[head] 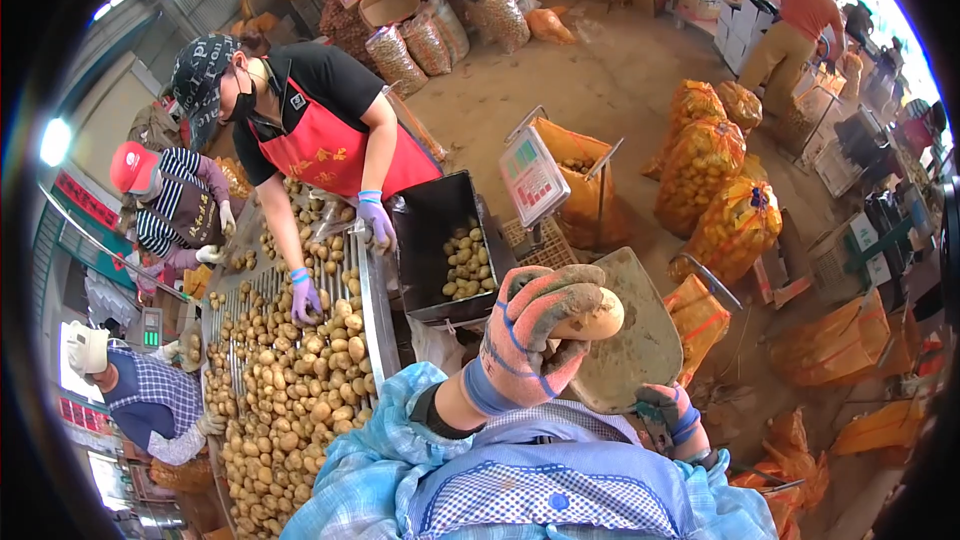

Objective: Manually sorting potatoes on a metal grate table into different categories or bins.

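Note:
My left hand (pixel 536 337), in a soiled pink and blue work glove, is raised in front of my chest with its fingers closed around a potato (pixel 596 317). Behind and below it is a worn, dirty scoop-like pan (pixel 630 337). My right hand (pixel 666 411), gloved alike, is at the near edge of this pan, and its fingers are partly hidden. To the left, many potatoes (pixel 285 405) lie on a sorting table with metal rollers (pixel 244 300). A black bin (pixel 431 240) with potatoes in it stands beyond my left hand.
A co-worker in a red apron (pixel 337 154) reaches over the rollers; two more people stand at the table's far left side. A digital scale (pixel 531 176) stands ahead, beside an orange mesh bag (pixel 574 142). Filled potato bags (pixel 705 172) stand on the floor to the right.

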`<state>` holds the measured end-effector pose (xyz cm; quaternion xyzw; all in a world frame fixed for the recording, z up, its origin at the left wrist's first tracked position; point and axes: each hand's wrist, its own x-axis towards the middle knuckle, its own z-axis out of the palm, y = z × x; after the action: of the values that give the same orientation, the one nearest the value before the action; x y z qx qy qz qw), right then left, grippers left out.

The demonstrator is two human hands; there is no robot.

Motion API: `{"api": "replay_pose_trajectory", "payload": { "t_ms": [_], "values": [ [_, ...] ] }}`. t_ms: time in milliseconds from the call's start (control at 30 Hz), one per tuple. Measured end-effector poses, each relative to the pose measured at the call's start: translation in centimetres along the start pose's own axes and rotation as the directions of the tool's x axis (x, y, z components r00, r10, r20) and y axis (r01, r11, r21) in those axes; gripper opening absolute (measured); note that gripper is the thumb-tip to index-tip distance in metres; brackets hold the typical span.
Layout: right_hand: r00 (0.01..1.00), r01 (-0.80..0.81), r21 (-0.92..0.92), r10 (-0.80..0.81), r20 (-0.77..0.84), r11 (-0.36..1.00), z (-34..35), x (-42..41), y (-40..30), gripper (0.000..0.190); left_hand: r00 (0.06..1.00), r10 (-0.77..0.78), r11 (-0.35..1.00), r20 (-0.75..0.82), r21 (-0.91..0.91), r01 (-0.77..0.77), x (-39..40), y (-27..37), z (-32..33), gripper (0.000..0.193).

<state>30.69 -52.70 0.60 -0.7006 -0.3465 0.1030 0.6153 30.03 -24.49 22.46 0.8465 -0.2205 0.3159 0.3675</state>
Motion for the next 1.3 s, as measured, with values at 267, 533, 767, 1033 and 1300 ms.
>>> {"api": "replay_pose_trajectory", "payload": {
  "t_ms": [267, 533, 767, 1033, 1300],
  "values": [
    [0.999, -0.018, -0.105, 0.023, 0.048, 0.994, -2.7, -3.0, -0.7, 0.021, 0.998, 0.054, 0.974, -0.026, -0.217, -0.058, -1.0, 3.4, 0.1, 0.053],
    [0.900, -0.431, 0.392, 0.419, 0.122, 0.812, -2.7, -5.5, 1.6, 0.029, 0.981, -0.030, 0.945, 0.193, -0.313, 0.091, 1.6, 4.9, 7.4, 0.063],
    [0.711, -0.498, 0.837, 0.660, 0.245, 0.226, 0.2, -3.9, -1.4, 0.033, 0.729, -0.270, 0.887, 0.629, -0.132, 0.443, -1.2, 0.5, 6.5, 0.057],
    [0.806, -0.552, 0.578, 0.561, 0.186, 0.601, 3.1, -3.3, -0.2, 0.023, 0.434, -0.783, 0.619, 0.445, 0.496, 0.609, -16.0, -4.5, -6.7, 0.050],
    [0.945, -0.236, 0.015, 0.226, 0.238, 0.972, 6.8, 0.9, -2.3, 0.017, 0.134, -0.855, 0.453, 0.501, 0.596, 0.663, -24.4, -1.8, -12.4, 0.053]
  ]
}}
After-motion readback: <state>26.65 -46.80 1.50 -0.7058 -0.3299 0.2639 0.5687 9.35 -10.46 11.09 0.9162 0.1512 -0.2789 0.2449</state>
